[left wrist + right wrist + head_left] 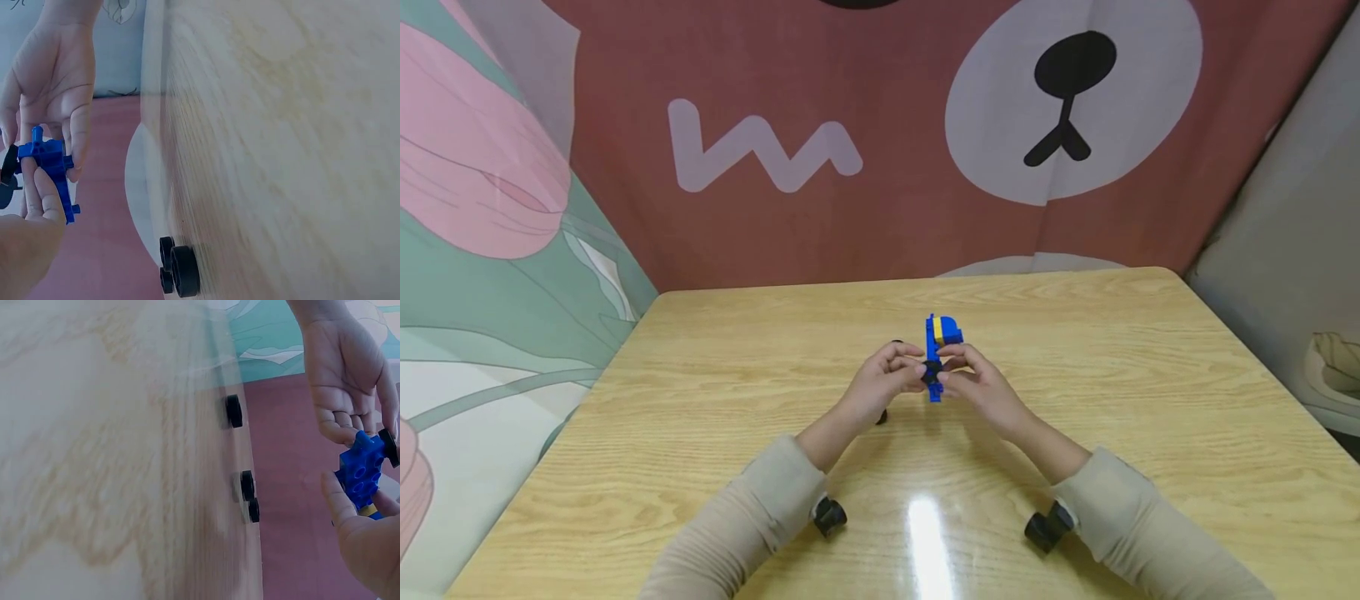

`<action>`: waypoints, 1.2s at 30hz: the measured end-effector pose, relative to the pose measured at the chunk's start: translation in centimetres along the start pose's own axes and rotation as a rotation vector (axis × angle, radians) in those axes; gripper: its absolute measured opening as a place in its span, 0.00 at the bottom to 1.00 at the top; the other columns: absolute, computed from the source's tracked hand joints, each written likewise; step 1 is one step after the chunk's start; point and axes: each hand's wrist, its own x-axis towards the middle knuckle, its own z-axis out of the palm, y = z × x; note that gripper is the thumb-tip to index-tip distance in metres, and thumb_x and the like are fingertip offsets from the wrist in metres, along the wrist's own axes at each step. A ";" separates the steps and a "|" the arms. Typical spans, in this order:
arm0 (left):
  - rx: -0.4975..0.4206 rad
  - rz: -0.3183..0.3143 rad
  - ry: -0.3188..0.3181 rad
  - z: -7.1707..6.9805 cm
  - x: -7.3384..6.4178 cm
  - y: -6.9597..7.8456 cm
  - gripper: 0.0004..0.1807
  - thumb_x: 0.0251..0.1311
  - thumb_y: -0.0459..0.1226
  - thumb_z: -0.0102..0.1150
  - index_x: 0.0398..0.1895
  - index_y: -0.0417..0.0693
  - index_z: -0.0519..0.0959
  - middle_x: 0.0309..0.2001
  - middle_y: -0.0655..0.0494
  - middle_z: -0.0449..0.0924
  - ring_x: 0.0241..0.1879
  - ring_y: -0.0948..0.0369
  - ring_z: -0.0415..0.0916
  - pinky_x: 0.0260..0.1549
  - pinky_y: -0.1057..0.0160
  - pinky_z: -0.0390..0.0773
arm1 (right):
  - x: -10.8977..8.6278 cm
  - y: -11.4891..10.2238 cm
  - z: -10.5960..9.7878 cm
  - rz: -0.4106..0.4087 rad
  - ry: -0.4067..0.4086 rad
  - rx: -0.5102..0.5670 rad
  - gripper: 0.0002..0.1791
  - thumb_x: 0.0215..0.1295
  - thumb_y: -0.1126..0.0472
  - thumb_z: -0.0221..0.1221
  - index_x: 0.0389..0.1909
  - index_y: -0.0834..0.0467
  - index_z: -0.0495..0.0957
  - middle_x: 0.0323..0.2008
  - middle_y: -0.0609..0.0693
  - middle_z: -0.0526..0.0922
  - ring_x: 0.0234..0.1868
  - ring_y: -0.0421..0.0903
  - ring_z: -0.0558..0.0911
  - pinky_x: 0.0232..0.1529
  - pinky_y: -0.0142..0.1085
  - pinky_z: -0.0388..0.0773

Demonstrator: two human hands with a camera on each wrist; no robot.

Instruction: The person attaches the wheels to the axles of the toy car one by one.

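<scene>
A toy building-block model (pixel 933 343) in blue and yellow stands upright between both hands above the table. The left hand (pixel 883 379) pinches it from the left side, and the right hand (pixel 981 385) grips it from the right. A black round piece (pixel 931 372) sits on the model's near face, with both thumbs close against it. In the left wrist view, blue studs and pegs show on the model (pixel 53 164). Fingertips partly cover the model (pixel 362 472) in the right wrist view. Whether the black piece (pixel 389 447) is fastened cannot be told.
Several black toy wheels lie on the wooden table (pixel 715 400), mostly behind the left hand; one wheel (pixel 882 417) shows beside the wrist. In the left wrist view a larger wheel (pixel 185 272) stands near smaller ones. A printed cloth (pixel 820 233) hangs behind the table.
</scene>
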 end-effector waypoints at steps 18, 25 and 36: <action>-0.087 -0.116 0.025 0.1 0.3 -0.4 0.15 0.58 0.32 0.48 0.46 0.33 0.66 0.39 0.47 0.72 0.34 0.59 0.73 0.43 0.57 0.71 | 0.2 -0.3 0.5 0.153 0.080 0.235 0.20 0.59 0.67 0.50 0.51 0.67 0.59 0.39 0.53 0.65 0.40 0.43 0.70 0.48 0.42 0.68; -0.087 -0.156 -0.007 0.3 0.1 -0.2 0.15 0.59 0.31 0.45 0.48 0.30 0.66 0.41 0.44 0.71 0.35 0.58 0.73 0.47 0.53 0.67 | -0.1 -0.5 1.0 0.150 0.091 0.324 0.16 0.56 0.69 0.49 0.46 0.64 0.63 0.36 0.52 0.67 0.38 0.42 0.72 0.48 0.42 0.68; -0.211 -0.085 -0.069 0.7 0.1 -0.6 0.15 0.59 0.25 0.42 0.49 0.27 0.63 0.35 0.53 0.70 0.36 0.62 0.72 0.51 0.46 0.60 | -0.2 -1.0 1.4 0.141 0.137 0.223 0.18 0.60 0.69 0.48 0.50 0.70 0.59 0.34 0.51 0.67 0.32 0.38 0.71 0.35 0.26 0.72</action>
